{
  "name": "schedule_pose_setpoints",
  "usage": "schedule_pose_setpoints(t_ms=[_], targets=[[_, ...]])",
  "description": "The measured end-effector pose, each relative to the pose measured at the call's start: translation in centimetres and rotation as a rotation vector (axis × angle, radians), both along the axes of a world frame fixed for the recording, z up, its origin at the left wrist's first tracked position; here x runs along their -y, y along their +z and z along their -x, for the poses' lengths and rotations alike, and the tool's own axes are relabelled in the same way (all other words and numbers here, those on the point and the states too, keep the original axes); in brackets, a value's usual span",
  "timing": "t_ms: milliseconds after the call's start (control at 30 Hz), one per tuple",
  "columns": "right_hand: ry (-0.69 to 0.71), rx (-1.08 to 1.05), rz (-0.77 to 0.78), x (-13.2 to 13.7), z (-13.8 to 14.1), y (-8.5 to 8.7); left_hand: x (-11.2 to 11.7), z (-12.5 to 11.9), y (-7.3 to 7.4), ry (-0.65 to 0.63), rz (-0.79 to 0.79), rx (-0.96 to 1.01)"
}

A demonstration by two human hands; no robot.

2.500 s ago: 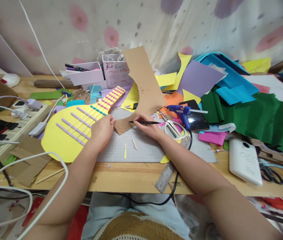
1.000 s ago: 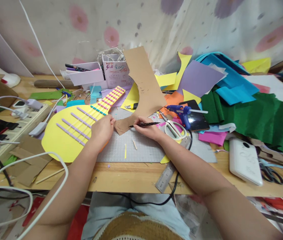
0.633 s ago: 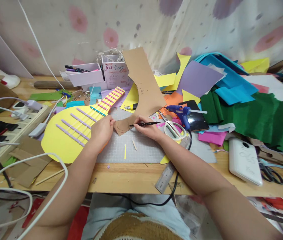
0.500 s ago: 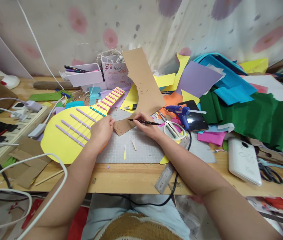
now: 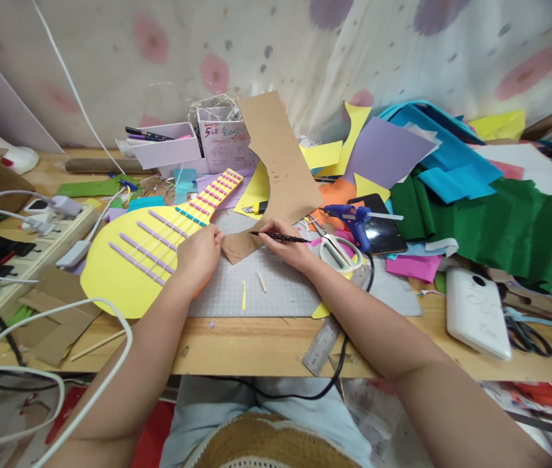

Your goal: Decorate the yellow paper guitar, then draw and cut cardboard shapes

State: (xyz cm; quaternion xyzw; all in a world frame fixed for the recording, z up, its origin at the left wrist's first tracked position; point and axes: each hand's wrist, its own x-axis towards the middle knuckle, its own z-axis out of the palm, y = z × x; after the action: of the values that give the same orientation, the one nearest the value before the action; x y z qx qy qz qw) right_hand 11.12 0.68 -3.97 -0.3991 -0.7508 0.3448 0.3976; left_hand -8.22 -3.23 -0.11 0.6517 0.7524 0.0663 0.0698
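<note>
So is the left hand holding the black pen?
No, the right hand holds the black pen, its tip pointing toward the brown cardboard.

the person's left forearm [image 5: 145,344] and right forearm [image 5: 368,318], both bare, reach forward and slant inward. the left hand [image 5: 200,255] is curled, thumb and fingers drawn together, back upward. the right hand [image 5: 287,247] sits opposite, apart from it, fingers bent in a writing grip.
</note>
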Motion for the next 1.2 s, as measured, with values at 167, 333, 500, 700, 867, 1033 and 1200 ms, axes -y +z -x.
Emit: schedule_pose_setpoints(t_ms=[167,333,500,700,867,1033,1200], targets=[[-0.022,0.001,0.012,-0.04,-0.11,-0.15,0.02,-0.02,0.02,0.004,0.005,-0.003],[-0.015,-0.014,0.007,-0.02,-0.14,-0.14,-0.04,0.05,-0.05,-0.005,-0.007,0.006],[0.010,-0.008,-0.012,-0.06,-0.01,-0.15,-0.03,0.03,-0.08,-0.004,-0.005,0.005],[0.013,-0.010,-0.021,-0.09,0.03,-0.23,0.10,-0.09,0.07,-0.002,-0.006,0.000],[0.004,0.014,-0.017,-0.04,0.07,-0.21,0.05,-0.11,0.15,-0.002,0.007,-0.001],[-0.014,-0.006,-0.020,-0.11,0.07,-0.19,-0.01,0.01,-0.04,-0.004,0.000,-0.012],[-0.002,-0.016,-0.017,-0.03,0.08,-0.02,-0.06,-0.01,-0.07,-0.001,-0.007,-0.021]])
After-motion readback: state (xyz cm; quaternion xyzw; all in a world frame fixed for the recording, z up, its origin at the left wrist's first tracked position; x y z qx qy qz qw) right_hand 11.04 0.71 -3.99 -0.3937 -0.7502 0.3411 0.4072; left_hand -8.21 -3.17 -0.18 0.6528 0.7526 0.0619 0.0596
